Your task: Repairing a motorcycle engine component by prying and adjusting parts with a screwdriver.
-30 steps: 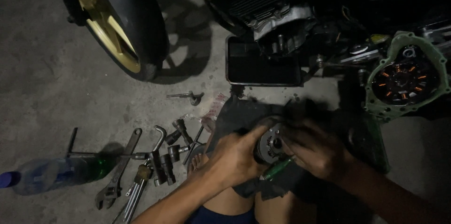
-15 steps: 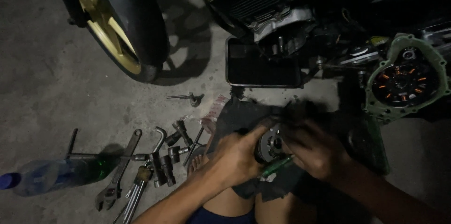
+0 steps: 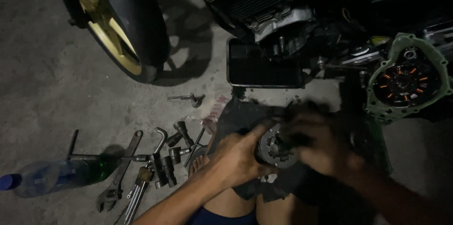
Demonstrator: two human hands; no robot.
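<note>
My left hand [image 3: 238, 156] grips a round metal engine part [image 3: 272, 145], a clutch-like hub with holes, over a dark rag [image 3: 245, 116] on my lap. Dark and blurred, my right hand [image 3: 325, 147] is on the hub's right side, its fingers on the top face. I cannot see whether it holds a tool. Both forearms come in from the bottom edge.
A motorcycle stands ahead: gold-spoked wheel [image 3: 113, 31], engine [image 3: 278, 17], black drain pan [image 3: 262, 67] beneath it. A green-rimmed stator cover [image 3: 406, 81] lies at right. Wrenches and sockets [image 3: 151, 159] and a plastic bottle [image 3: 52, 175] lie on the concrete at left.
My right hand has moved up onto the hub and is blurred; the green-handled tool seen under it before is out of sight. My left hand keeps its hold.
</note>
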